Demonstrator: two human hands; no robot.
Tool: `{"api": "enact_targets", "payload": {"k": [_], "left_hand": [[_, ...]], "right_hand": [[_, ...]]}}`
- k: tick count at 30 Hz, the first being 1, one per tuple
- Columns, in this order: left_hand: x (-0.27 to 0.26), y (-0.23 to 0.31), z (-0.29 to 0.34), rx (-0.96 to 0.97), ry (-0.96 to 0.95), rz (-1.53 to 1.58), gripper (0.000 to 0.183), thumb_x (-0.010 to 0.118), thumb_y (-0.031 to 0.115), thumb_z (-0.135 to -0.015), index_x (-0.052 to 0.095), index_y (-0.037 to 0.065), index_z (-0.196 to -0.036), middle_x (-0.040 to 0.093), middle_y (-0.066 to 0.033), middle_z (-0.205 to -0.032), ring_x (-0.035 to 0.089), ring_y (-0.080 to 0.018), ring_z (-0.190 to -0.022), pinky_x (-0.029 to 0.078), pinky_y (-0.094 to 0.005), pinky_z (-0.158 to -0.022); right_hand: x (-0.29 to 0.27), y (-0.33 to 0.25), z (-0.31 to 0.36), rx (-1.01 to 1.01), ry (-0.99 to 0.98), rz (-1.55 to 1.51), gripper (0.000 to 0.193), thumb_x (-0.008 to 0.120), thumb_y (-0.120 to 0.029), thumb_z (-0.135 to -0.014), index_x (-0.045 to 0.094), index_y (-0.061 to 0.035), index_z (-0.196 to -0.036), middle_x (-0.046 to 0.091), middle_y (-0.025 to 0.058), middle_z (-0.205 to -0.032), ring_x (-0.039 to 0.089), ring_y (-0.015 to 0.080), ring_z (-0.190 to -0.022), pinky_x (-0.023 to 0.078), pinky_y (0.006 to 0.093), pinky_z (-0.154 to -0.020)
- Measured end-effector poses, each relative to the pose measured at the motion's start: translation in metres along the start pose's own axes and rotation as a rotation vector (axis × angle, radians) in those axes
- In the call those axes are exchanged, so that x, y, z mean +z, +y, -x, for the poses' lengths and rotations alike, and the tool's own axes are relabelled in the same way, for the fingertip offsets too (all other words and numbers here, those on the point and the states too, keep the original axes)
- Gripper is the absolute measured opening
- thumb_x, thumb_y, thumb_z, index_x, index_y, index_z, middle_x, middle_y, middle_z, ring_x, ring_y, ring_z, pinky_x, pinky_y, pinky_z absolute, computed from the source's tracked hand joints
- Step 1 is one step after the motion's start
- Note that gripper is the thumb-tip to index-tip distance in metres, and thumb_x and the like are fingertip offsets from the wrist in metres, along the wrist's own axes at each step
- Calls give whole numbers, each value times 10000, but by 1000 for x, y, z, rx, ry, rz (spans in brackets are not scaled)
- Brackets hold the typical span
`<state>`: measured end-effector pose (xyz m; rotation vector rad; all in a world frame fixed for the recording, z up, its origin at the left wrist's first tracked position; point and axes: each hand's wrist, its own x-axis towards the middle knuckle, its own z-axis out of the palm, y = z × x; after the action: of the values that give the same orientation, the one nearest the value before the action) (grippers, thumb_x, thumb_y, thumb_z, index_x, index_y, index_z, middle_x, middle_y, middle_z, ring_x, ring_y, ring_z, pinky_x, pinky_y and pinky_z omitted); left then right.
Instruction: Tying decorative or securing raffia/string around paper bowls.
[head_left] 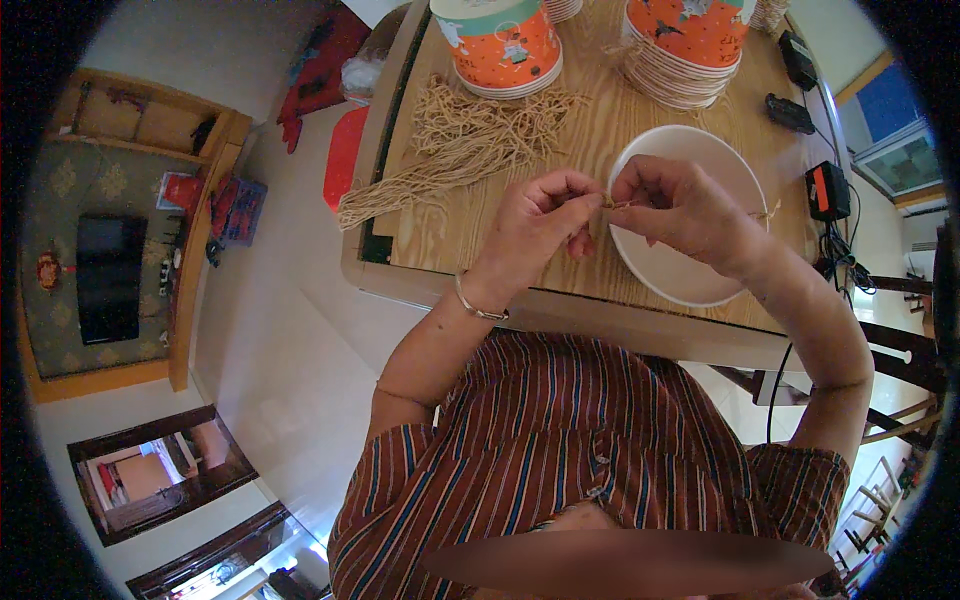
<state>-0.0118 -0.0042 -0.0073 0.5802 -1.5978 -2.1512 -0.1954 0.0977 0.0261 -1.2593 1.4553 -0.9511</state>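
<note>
A white paper bucket (725,165) stands at the table's near edge with its open top facing me. At its left rim, my left hand (535,225) pinches a short piece of thin twine (607,203) between thumb and forefinger. My right hand (690,205) reaches across the bucket's mouth and grips the same twine from the other side, its fingertips almost meeting the left ones. A knotted twine end (768,213) sticks out at the bucket's right rim. Left of the bucket lies a loose heap of beige twine strands (490,130), their ends trailing toward the table's left edge.
Two stacks of orange patterned paper buckets (505,55), (690,45) stand at the back of the wooden table (450,235); twine hangs by the right stack. Black adapters (828,190) and cables line the right edge. A red stool (346,150) is beyond the left edge.
</note>
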Motion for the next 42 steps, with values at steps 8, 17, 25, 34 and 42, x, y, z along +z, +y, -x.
{"api": "enact_targets", "payload": {"k": [8,17,25,34,42], "left_hand": [[8,-9,5,61,83,-29,123,573,139,-947,616,27,-976,611,-11,-728,562,-87,-566,444,-227,-501],[8,-9,3,45,49,29,117,570,109,-956,623,6,-973,606,2,-734,560,-53,-591,459,-210,-520],[5,3,1,30,-42,-110,106,563,120,-956,616,31,-978,618,-5,-783,581,-67,-630,485,-220,-558],[-5,-1,-5,13,-146,-100,139,615,139,-937,626,19,-1007,623,17,-776,578,-40,-608,484,-195,-535],[-2,-2,-5,44,-130,-121,100,643,105,-914,632,30,-979,621,16,-780,569,-35,-625,475,-196,-540]], "right_hand": [[1,-6,2,12,20,31,147,673,-197,-888,631,-56,-870,565,-48,-717,471,28,-591,396,218,-496],[5,-14,3,-85,70,135,122,656,-114,-894,567,-57,-953,484,-56,-719,429,6,-659,359,189,-555],[5,-10,6,-335,166,343,119,592,-132,-937,565,-17,-945,612,92,-746,574,92,-682,475,316,-577],[0,-14,2,147,-40,-241,267,552,-282,-973,588,-22,-927,487,-9,-686,488,100,-551,455,249,-470],[-7,-10,2,221,-77,-391,302,539,-335,-970,596,-45,-912,499,-8,-688,493,89,-558,433,240,-472]]}}
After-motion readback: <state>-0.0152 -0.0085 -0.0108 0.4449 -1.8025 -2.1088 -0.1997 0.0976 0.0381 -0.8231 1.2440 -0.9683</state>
